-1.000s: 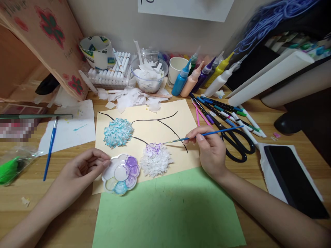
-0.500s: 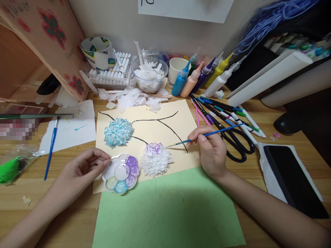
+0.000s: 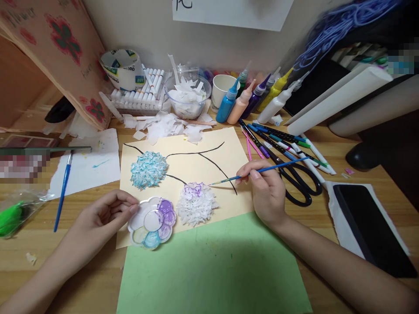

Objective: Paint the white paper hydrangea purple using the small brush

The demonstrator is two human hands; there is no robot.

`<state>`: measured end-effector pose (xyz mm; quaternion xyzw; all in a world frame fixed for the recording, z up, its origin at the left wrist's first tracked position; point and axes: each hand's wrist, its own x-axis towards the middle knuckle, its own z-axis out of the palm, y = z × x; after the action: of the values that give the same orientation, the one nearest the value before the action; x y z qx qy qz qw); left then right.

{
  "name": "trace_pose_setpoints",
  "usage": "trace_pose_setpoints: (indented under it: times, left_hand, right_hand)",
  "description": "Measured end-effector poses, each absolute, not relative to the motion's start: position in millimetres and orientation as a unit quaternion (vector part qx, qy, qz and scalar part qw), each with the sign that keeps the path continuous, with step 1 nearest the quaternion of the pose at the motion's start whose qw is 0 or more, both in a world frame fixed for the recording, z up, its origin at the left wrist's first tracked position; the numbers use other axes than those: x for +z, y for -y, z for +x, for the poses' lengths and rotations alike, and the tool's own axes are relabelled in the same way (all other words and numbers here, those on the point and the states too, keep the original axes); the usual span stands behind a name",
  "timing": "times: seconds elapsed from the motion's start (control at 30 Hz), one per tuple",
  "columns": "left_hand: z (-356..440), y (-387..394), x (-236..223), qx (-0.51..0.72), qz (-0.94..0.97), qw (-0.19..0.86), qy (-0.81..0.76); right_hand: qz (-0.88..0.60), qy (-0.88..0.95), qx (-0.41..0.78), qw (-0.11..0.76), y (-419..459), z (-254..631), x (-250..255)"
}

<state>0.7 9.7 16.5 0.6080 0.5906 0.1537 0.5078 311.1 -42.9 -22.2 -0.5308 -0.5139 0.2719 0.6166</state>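
My right hand (image 3: 263, 189) is closed round a thin blue paintbrush (image 3: 258, 170). The brush tip meets the upper right edge of a white paper flower (image 3: 197, 207), whose top petals are tinted purple. With thumb and fingers my left hand (image 3: 109, 213) pinches the rim of a flower-shaped paint palette (image 3: 153, 220), which has purple and light blue paint in its wells. A blue-tipped paper flower (image 3: 149, 170) lies to the upper left on cream paper (image 3: 212, 163) with black drawn branches. Green paper (image 3: 209, 266) is spread in front of it.
Paint bottles (image 3: 238, 107), a paper cup (image 3: 223, 91) and a bowl of paper scraps (image 3: 187, 98) stand along the back. Black scissors (image 3: 301, 185) and several markers lie at right, near a phone (image 3: 369, 226). Another blue brush (image 3: 63, 192) rests at left.
The view has shifted slightly. The brush tip stays at the white flower's upper right edge, and both hands keep their holds.
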Motion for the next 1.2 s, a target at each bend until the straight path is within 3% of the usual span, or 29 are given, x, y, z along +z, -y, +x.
trace_pose_setpoints:
  times: [0.27,0.43,0.63,0.8,1.2]
  left_hand:
    - [0.0,-10.0,16.1,0.151,0.605,0.505,-0.597]
    - [1.7,-9.6,18.0,0.15,0.606,0.504,-0.597]
    - [1.6,-9.9,20.0,0.147,0.605,0.501,-0.601]
    - [2.5,-9.2,21.6,0.148,0.605,0.498,-0.604]
    - [-2.1,-9.2,13.5,0.172,0.612,0.503,-0.585]
  right_hand:
    - [-0.52,0.471,0.282,0.655,43.2,310.8,-21.6]
    - [-0.522,0.504,0.288,0.625,43.4,310.3,-21.8]
    - [-0.503,0.487,0.269,0.661,43.7,309.5,-20.4]
    - [-0.519,0.508,0.27,0.632,43.7,309.6,-21.6]
    - [-0.475,0.514,0.291,0.652,44.0,310.4,-22.6]
